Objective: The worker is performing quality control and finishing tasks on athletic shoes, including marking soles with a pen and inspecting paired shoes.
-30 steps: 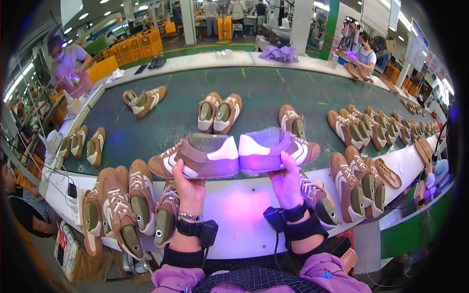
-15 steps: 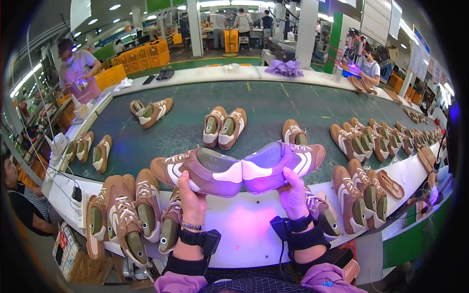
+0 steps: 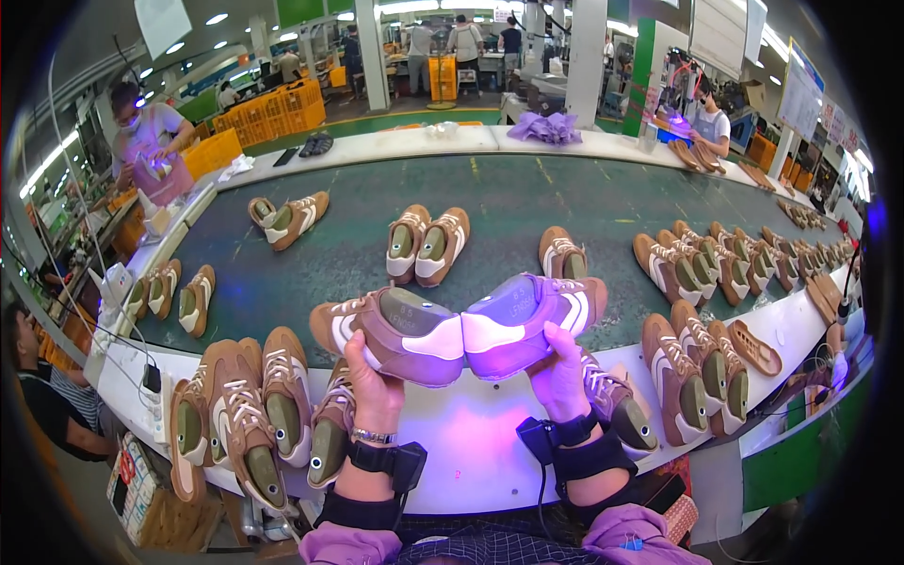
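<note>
My left hand (image 3: pixel 377 384) pinches one shoe (image 3: pixel 400 325), my right hand (image 3: pixel 560 379) another shoe (image 3: pixel 523 320); heels (image 3: pixel 439 343) touching, best held level.

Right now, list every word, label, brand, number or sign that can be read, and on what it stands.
Left last, inside held sneaker: printing, not copied here.
Right last, purple-lit: printing, likewise.
White worktop: small red mark, likewise.
Hanging board, upper right: too small to read.

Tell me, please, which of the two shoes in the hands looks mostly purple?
The shoe in the right hand: its side and heel show a purple tint, while the other shoe in the left hand looks mainly brown with a pale heel.
</note>
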Available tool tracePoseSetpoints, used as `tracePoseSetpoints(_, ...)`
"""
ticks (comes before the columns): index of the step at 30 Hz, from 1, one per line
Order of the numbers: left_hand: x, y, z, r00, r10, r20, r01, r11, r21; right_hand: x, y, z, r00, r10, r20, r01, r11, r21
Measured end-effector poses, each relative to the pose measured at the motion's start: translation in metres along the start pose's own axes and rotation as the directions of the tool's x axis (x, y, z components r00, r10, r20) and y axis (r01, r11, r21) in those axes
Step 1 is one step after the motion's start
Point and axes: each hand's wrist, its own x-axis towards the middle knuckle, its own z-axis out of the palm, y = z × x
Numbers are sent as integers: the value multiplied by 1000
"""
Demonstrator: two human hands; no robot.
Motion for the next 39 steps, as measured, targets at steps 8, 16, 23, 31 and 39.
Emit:
tracePoseSetpoints(8,-10,-20,-2,853,-433,291,491,856,-165,5,21,1,962,224,154,-252,946,201)
tracePoseSetpoints(16,10,7,3,855,-469,220,510,838,-195,-8,28,-25,945,288,154,-318,917,241)
tracePoseSetpoints(23,142,53,5,969,-107,-221,-2,896,-444,-1,31,-23,931,332,154,-361,900,243)
tracePoseSetpoints(31,43,-48,-20,926,-352,-136,343,935,-90,-17,30,-20,910,390,141,-412,885,217)
tracePoseSetpoints(39,6,-53,-48,926,-311,-212,352,916,193,9,38,-20,863,426,272,-497,816,295)
